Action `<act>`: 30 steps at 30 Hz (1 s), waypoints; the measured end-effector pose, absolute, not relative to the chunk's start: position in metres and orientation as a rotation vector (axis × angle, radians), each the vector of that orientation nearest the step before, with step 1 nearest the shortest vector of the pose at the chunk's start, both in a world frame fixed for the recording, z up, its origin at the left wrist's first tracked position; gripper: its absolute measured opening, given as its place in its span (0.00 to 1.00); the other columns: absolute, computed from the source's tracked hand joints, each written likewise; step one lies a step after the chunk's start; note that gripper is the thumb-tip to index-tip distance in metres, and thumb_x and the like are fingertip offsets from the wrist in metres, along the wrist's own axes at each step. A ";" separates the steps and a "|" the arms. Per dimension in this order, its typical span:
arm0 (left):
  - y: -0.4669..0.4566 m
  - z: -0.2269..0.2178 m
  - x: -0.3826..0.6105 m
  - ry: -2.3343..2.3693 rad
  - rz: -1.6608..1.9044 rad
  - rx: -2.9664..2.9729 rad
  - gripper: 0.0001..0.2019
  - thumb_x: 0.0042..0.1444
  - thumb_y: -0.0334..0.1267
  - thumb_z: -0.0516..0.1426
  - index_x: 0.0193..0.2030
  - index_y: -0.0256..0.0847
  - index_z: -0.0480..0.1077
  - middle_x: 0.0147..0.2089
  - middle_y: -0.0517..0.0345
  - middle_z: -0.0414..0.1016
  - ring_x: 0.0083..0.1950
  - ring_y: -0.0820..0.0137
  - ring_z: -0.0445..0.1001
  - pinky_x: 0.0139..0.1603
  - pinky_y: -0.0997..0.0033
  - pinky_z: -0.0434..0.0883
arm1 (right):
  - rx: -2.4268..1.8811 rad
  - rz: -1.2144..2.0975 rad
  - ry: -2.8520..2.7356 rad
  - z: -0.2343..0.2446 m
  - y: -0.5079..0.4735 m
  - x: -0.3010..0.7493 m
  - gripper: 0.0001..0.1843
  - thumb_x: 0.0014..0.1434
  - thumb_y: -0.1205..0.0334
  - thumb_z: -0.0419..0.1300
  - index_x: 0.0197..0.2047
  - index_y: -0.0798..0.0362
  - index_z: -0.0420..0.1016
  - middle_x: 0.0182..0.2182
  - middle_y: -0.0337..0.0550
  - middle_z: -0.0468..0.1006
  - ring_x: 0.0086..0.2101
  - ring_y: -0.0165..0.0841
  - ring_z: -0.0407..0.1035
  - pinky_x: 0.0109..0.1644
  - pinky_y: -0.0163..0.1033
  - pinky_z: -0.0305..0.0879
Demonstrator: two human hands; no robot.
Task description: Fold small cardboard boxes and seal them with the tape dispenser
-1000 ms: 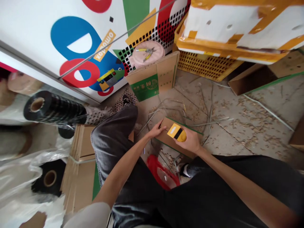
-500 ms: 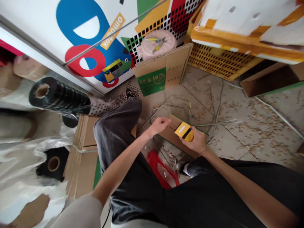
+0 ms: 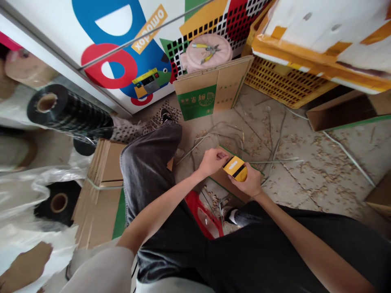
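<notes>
A yellow tape measure (image 3: 236,168) with black bands and a pale label rests in my right hand (image 3: 251,181), whose fingers wrap round its rounded end. Close by its other end is my left hand (image 3: 215,160). Its fingers are pinched together at the tape measure's edge, and what lies between them is too small to make out. Beneath both hands, a flat brown cardboard piece (image 3: 227,181) with green edges lies low near the floor, partly covered by my hands and the tape measure.
Folded cartons (image 3: 100,195) and a black film roll (image 3: 70,112) lie to the left. Ahead, yellow-handled pliers (image 3: 207,52) rest on a pink round lid (image 3: 224,57) behind upright cardboard (image 3: 224,87). A yellow crate (image 3: 284,85) stands right. Straps and scraps litter the floor (image 3: 305,162).
My left hand has moved right, closing the gap to the tape measure. My right hand still holds it in nearly the same place. The view has shifted slightly.
</notes>
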State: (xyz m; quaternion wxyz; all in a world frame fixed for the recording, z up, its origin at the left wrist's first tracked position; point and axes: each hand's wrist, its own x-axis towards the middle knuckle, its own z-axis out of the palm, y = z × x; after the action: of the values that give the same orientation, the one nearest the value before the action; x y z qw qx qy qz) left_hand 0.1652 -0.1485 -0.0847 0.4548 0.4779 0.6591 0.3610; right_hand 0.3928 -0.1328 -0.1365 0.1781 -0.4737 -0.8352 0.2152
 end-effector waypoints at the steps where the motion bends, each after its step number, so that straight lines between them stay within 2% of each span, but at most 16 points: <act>1: -0.149 -0.083 0.166 1.643 0.895 1.179 0.06 0.64 0.30 0.64 0.38 0.38 0.84 0.38 0.53 0.87 0.38 0.70 0.84 0.46 0.70 0.80 | -1.335 0.603 -2.361 -0.138 -0.133 0.393 0.33 0.54 0.32 0.67 0.50 0.51 0.74 0.32 0.51 0.83 0.32 0.49 0.80 0.36 0.46 0.72; 6: -0.149 -0.079 0.168 1.726 0.834 1.181 0.07 0.65 0.30 0.63 0.38 0.39 0.84 0.38 0.53 0.87 0.38 0.68 0.83 0.46 0.69 0.78 | -1.335 0.588 -2.371 -0.138 -0.132 0.392 0.33 0.55 0.33 0.67 0.50 0.51 0.74 0.33 0.51 0.83 0.33 0.49 0.80 0.36 0.46 0.72; 14: -0.147 -0.078 0.175 1.887 0.701 1.164 0.07 0.67 0.29 0.60 0.38 0.38 0.81 0.42 0.46 0.86 0.44 0.60 0.83 0.50 0.62 0.75 | -1.327 0.607 -2.375 -0.129 -0.130 0.386 0.32 0.56 0.33 0.66 0.51 0.51 0.74 0.35 0.52 0.84 0.35 0.50 0.82 0.37 0.47 0.73; 17: -0.146 -0.081 0.176 1.876 0.730 1.117 0.08 0.67 0.29 0.60 0.37 0.39 0.80 0.41 0.47 0.86 0.43 0.61 0.82 0.48 0.63 0.75 | -1.342 0.605 -2.374 -0.130 -0.131 0.386 0.32 0.55 0.34 0.67 0.51 0.50 0.74 0.35 0.52 0.84 0.35 0.50 0.82 0.36 0.47 0.72; 23: -0.146 -0.082 0.177 1.848 0.835 1.022 0.08 0.64 0.38 0.67 0.33 0.40 0.79 0.36 0.51 0.84 0.38 0.65 0.80 0.46 0.64 0.76 | -1.363 0.558 -2.387 -0.138 -0.132 0.388 0.34 0.56 0.34 0.68 0.54 0.51 0.74 0.35 0.51 0.85 0.35 0.50 0.82 0.37 0.46 0.72; 30: -0.146 -0.084 0.176 1.759 0.918 1.094 0.07 0.62 0.25 0.63 0.35 0.39 0.79 0.39 0.51 0.85 0.40 0.66 0.82 0.48 0.65 0.78 | -1.408 0.558 -2.381 -0.135 -0.131 0.387 0.32 0.56 0.35 0.68 0.54 0.50 0.73 0.35 0.51 0.85 0.36 0.50 0.82 0.37 0.46 0.73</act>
State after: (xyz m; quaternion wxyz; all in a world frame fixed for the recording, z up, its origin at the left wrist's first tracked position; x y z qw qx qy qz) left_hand 0.1759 -0.1456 -0.0840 0.4243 0.4373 0.7030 0.3669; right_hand 0.3871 -0.1312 -0.1354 0.1592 -0.4925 -0.8331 0.1951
